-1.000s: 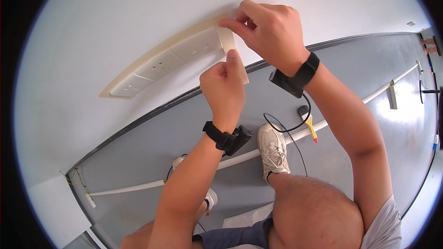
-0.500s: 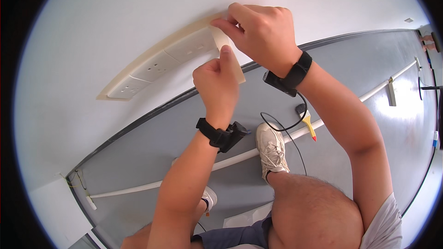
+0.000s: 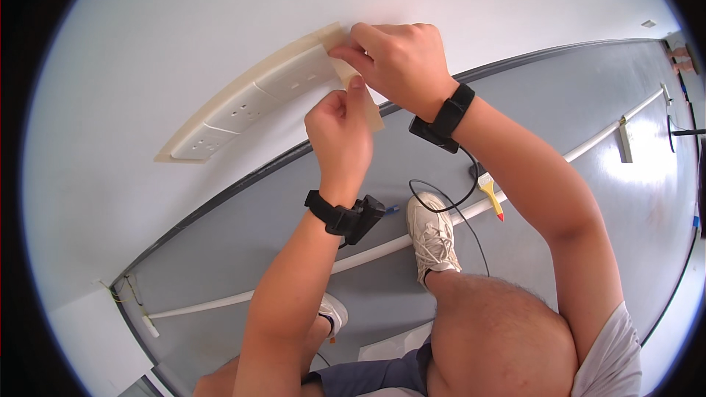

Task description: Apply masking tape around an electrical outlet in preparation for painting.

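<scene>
A row of white wall sockets (image 3: 239, 112) has beige masking tape (image 3: 235, 82) along its upper edge. Another tape strip (image 3: 373, 112) hangs down from the row's right end, its lower part loose from the wall. My left hand (image 3: 340, 136) is closed, pinching this strip between thumb and bent fingers. Just above it, my right hand (image 3: 404, 59) is closed at the strip's upper part, by the corner of the sockets. Its thumb and curled fingers grip the tape there, and the fingertips are partly hidden. Both wrists wear black straps with small devices.
A long white pipe (image 3: 368, 254) lies across the grey floor (image 3: 243, 257). Beside it is a yellow-handled paintbrush (image 3: 489, 195), near my shoe (image 3: 432, 239). A black cable (image 3: 471, 228) loops from my right wrist device. Dark skirting (image 3: 220, 204) runs under the wall.
My right hand has moved a little left and down along the strip's upper end. More of the tape at the sockets' top right corner now shows. My left hand has barely shifted.
</scene>
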The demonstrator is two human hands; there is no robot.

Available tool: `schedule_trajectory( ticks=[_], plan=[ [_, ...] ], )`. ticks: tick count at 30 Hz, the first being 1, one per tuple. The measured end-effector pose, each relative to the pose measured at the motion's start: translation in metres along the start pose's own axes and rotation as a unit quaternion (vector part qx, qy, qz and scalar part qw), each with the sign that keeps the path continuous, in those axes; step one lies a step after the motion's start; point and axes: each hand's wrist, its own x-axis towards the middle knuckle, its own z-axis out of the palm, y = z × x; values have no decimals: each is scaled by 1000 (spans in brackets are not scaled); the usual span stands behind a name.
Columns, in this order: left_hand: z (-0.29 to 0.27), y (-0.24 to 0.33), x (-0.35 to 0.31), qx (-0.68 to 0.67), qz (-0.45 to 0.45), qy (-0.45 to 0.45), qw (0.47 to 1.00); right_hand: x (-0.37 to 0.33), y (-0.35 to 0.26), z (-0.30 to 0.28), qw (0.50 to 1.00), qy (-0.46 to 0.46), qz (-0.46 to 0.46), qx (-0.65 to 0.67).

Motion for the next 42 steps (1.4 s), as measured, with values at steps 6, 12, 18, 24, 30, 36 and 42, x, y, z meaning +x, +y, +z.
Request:
schedule_trajectory(
  ticks=[6,12,18,24,30,36,42],
  plan=[
    [-3,-6,-22,58,-2,-40,998,-10,9,7,1000,-9,5,0],
    [-6,-24,-33,84,55,-14,995,-14,10,13,998,-46,29,-4],
    [-6,-25,-39,127,77,1,989,-8,9,3,994,-94,47,-41],
    [0,-28,-35,186,34,25,982,-3,4,2,988,-132,59,-56],
    [7,-33,-26,130,-23,-12,991,-24,12,19,996,-69,39,-40],
    [5,-41,-20,89,12,-12,996,-30,11,25,994,-80,68,-23],
    [4,-42,-25,105,-3,-38,994,-41,18,30,992,-103,65,-32]
  ],
)
